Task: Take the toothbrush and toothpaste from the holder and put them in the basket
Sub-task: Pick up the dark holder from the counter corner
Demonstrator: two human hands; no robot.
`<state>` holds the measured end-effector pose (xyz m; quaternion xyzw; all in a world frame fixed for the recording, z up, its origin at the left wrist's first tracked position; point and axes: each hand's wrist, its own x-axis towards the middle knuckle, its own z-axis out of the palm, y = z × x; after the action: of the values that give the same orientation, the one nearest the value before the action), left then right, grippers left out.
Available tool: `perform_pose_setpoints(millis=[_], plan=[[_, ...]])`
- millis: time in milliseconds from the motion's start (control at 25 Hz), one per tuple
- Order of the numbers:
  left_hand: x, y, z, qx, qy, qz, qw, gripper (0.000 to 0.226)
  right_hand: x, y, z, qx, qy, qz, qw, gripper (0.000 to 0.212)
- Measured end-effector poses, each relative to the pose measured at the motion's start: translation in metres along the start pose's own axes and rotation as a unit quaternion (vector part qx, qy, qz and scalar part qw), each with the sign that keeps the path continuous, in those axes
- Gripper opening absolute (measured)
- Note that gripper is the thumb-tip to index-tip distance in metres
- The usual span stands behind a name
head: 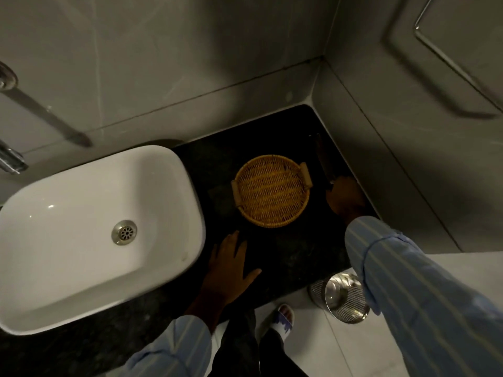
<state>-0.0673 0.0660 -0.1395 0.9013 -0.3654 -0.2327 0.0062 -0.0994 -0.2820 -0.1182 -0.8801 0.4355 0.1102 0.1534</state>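
Note:
A round woven basket point(270, 194) with two small handles sits empty on the black counter point(285, 257). My right hand point(344, 198) is just right of the basket, close to the wall, with its fingers curled at the near end of a dark slim object point(322, 156) that reaches toward the back corner. The dim light hides what that object is and whether my fingers grip it. I cannot make out a toothbrush, toothpaste or holder. My left hand point(231, 268) lies flat on the counter in front of the basket, fingers spread, holding nothing.
A white rectangular sink point(163, 202) fills the left of the counter, with a chrome tap point(12, 161) behind it. Grey tiled walls close the back and right sides. On the floor below the counter's front edge stands a steel bin point(340, 295), near my slippered foot point(283, 318).

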Motion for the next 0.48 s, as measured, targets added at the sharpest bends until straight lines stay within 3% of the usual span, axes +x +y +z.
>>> perform_pose_setpoints(millis=[200, 360, 480], plan=[[-0.001, -0.003, -0.003, 0.029, -0.015, 0.009, 0.999, 0.084, 0.000, -0.004, -0.006, 0.048, -0.026, 0.038, 0.998, 0.034], [-0.003, 0.006, -0.016, 0.006, -0.027, 0.004, 1.000, 0.083, -0.013, -0.005, -0.025, 0.069, 0.001, 0.019, 0.997, 0.030], [-0.004, 0.021, -0.038, -0.041, 0.013, 0.033, 0.999, 0.083, -0.031, -0.008, -0.046, 0.086, 0.022, 0.007, 0.996, 0.024]])
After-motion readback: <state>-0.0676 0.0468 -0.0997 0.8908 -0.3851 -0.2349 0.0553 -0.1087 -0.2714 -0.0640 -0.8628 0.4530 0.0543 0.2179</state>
